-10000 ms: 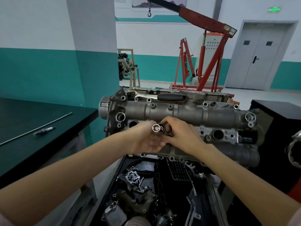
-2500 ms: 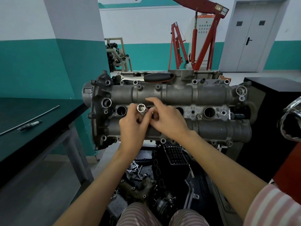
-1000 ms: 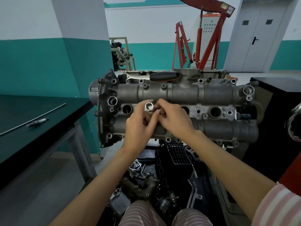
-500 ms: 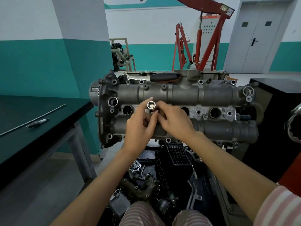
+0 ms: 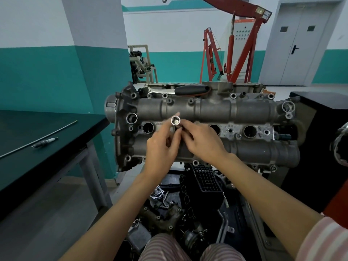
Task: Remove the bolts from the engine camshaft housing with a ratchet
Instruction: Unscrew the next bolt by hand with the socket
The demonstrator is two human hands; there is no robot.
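The grey camshaft housing [image 5: 216,110] stands in front of me, with bolt heads such as one [image 5: 164,95] along its upper edge. A black-handled ratchet [image 5: 190,89] lies on top of the engine, untouched. In front of the housing's middle I hold a small chrome socket [image 5: 175,120], its open mouth facing me with something pale inside. My left hand [image 5: 162,149] pinches it from the lower left. My right hand [image 5: 203,144] pinches it from the right, just behind the mouth. The socket's rear end is hidden by my fingers.
A dark workbench [image 5: 56,157] on the left carries a spark plug [image 5: 44,142] and a thin rod [image 5: 47,134]. Loose engine parts [image 5: 169,210] fill the tray under the engine. A black cabinet [image 5: 320,110] stands right, a red engine crane [image 5: 235,44] behind.
Over ten seconds both hands have stayed together on the socket before the housing. In the last second they lifted it slightly, and its mouth now faces me more squarely.
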